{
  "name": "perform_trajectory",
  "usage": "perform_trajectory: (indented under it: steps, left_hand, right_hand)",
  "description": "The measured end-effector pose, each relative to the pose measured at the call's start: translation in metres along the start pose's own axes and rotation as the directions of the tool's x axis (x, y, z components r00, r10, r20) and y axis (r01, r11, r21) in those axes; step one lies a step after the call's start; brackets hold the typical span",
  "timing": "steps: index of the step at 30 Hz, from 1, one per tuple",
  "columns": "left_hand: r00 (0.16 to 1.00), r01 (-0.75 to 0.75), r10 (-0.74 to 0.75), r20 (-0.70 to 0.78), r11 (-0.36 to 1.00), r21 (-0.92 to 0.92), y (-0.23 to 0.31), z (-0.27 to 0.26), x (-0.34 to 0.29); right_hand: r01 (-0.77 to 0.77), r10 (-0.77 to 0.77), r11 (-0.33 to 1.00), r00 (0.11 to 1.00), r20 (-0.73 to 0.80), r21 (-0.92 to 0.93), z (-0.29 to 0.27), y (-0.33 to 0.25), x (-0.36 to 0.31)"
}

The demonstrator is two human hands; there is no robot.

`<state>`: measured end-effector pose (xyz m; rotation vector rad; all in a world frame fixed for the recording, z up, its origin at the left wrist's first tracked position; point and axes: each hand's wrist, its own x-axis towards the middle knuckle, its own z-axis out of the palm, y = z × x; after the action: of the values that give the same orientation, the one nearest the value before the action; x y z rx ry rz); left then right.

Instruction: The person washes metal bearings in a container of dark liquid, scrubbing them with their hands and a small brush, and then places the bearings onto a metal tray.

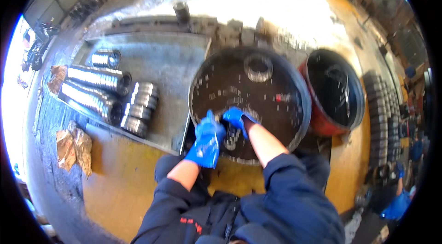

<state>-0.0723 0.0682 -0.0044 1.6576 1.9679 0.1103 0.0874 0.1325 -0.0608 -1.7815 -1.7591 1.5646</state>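
Observation:
My left hand point(209, 136), in a blue rubber glove, is at the near left rim of a large round tub point(301, 80) of dark liquid. Just right of it, over the near side of the tub, my right hand point(236, 118) has its gloved fingers curled down. Between and below the hands shows a shiny metal part point(231, 139), blurred and partly covered by the gloves; its exact kind is hard to make out. Both hands appear closed about it. A pale metal ring point(258, 68) lies at the far side of the tub.
On the left, a metal tray point(172, 67) carries rows of shiny metal rings point(94, 78). A red drum point(324, 122) stands right of the tub. Crumpled brown paper point(73, 147) lies at the left. Stacked dark rings point(382, 120) line the right; another person's blue-gloved hand point(400, 169) shows there.

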Motion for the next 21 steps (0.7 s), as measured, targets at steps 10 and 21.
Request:
perform_trajectory:
  steps: [10,21]
  left_hand:
    - [0.998,0.064,-0.066,0.008,0.99,0.124,-0.014,0.003,0.002]
    - [0.998,-0.03,0.031,-0.048,0.999,0.026,0.005,0.019,-0.003]
  right_hand:
    - [0.068,0.019,0.911,0.978,-0.206,0.407,0.022,-0.026,-0.102]
    - [0.032,0.062,0.967,0.933,-0.353,0.253,0.048,0.027,-0.096]
